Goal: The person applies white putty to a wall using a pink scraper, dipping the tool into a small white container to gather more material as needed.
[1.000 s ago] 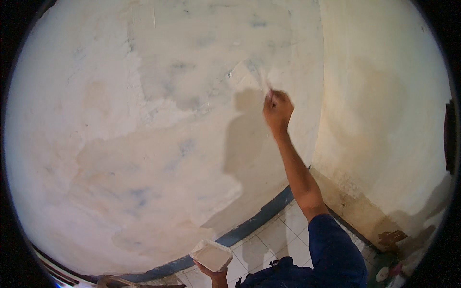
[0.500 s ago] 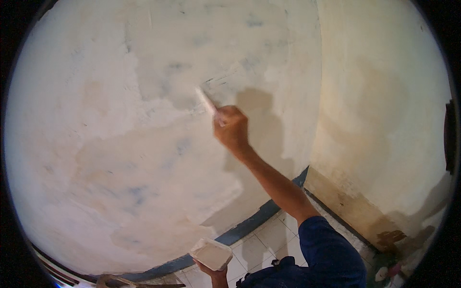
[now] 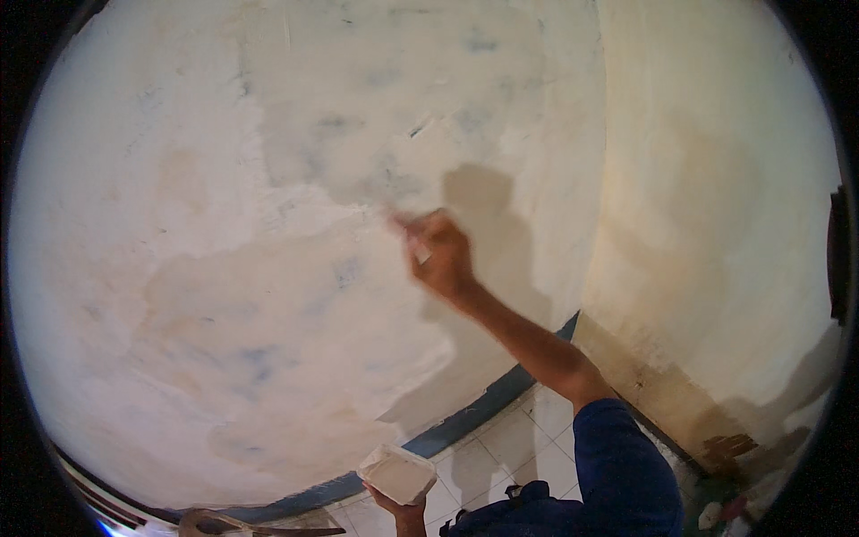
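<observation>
My right hand [image 3: 443,259], smeared a little by motion, grips a putty knife [image 3: 397,218] close to the patchy, pale wall [image 3: 313,295]. The knife's blade is blurred, and most of its handle is hidden by my fingers. Whether the blade touches the wall I cannot tell. Low in the view, my left hand [image 3: 398,507] supports a squarish white tub [image 3: 399,474] from below. Off-white paste lies inside the tub. Around the knife the wall carries smooth, damp-looking grey patches and dark bluish spots, with a short dark mark just above.
A second wall [image 3: 698,197] meets this one at a corner on the right. Blue skirting [image 3: 474,413] borders the white tiled floor [image 3: 506,443]. A curved brown wooden piece with a long dark part [image 3: 210,524] is at the bottom left. Small mixed items [image 3: 711,515] lie bottom right.
My right hand has moved slightly down and right, and the knife has swung lower. The long thin marks above it have shrunk to one short mark. The left hand keeps the tub almost still.
</observation>
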Tool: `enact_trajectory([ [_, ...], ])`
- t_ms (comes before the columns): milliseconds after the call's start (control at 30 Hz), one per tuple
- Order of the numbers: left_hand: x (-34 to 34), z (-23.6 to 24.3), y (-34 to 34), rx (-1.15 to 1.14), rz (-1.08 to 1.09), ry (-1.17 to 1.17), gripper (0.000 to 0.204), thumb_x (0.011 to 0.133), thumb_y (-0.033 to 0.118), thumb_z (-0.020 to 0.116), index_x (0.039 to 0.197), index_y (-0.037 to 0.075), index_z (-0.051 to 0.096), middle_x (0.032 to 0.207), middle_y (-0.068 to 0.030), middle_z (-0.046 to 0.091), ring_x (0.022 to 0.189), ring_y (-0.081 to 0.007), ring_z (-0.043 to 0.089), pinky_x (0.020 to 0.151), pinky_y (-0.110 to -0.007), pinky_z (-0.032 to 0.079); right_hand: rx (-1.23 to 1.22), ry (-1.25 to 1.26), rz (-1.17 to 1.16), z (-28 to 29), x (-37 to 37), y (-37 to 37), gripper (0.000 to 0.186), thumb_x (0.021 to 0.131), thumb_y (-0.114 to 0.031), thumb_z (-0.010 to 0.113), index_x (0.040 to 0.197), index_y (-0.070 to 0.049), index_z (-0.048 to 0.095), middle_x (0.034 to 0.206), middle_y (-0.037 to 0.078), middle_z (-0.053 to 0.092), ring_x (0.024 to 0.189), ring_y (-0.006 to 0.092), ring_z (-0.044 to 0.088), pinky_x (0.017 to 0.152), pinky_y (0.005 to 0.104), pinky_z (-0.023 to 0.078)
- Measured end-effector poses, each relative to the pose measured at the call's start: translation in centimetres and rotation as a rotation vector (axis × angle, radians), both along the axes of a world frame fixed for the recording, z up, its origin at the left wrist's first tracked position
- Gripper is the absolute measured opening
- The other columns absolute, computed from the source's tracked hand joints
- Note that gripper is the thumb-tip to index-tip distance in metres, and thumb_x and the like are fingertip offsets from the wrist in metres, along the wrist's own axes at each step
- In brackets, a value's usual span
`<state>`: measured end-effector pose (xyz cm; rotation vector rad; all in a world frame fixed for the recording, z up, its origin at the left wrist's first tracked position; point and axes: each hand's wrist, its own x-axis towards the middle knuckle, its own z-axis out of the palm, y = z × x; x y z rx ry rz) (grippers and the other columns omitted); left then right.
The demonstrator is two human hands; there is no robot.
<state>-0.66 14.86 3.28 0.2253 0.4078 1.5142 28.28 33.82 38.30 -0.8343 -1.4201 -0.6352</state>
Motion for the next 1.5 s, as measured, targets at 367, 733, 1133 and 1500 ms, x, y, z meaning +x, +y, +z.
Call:
enact_trajectory([
  [367, -0.8, 0.3, -0.7, 0.052, 0.070, 0.082, 0.067, 0.092, 0.068, 0.034, 0.138, 0.021, 0.044, 0.135, -0.0061, 0.052, 0.121, -0.0322, 0.052, 0.097, -0.058, 0.044, 0.038, 0.143, -0.524, 4.9, 5.0, 5.0, 0.051, 0.071, -0.002, 0.063, 0.117, -0.026, 0.068, 0.079, 0.004, 0.059, 0.074, 0.0260, 0.057, 0.062, 0.0382, 0.048],
  [733, -1.6, 1.0, 0.7, 0.001, 0.032, -0.019, 0.065, 0.092, 0.066, 0.038, 0.138, 0.021, 0.043, 0.133, -0.0056, 0.053, 0.120, -0.0319, 0.052, 0.097, -0.057, 0.044, 0.187, 0.186, -0.237, 3.8, 1.5, 1.5, 0.036, 0.070, 0.002, 0.068, 0.105, -0.006, 0.071, 0.090, 0.005, 0.065, 0.081, 0.0244, 0.059, 0.066, 0.0342, 0.051],
  [1133, -2.6, -1.6, 0.8, 0.038, -0.039, 0.030, 0.070, 0.090, 0.069, 0.037, 0.138, 0.018, 0.044, 0.134, -0.0071, 0.053, 0.121, -0.0336, 0.052, 0.097, -0.059, 0.043, 0.085, 0.121, -0.042, -2.8, 0.4, 0.2, 0.014, 0.080, -0.006, 0.063, 0.092, -0.007, 0.070, 0.083, 0.007, 0.064, 0.075, 0.0252, 0.061, 0.061, 0.0349, 0.049],
  [1500, -2.8, -2.3, -0.2, 0.089, 0.040, 0.174, 0.071, 0.090, 0.070, 0.036, 0.139, 0.020, 0.044, 0.135, -0.0066, 0.052, 0.121, -0.0331, 0.051, 0.098, -0.058, 0.043, 0.088, 0.221, -0.305, 1.4, -1.7, 3.5, 0.024, 0.071, 0.001, 0.065, 0.093, -0.006, 0.071, 0.075, 0.010, 0.061, 0.071, 0.0313, 0.059, 0.062, 0.0405, 0.048],
])
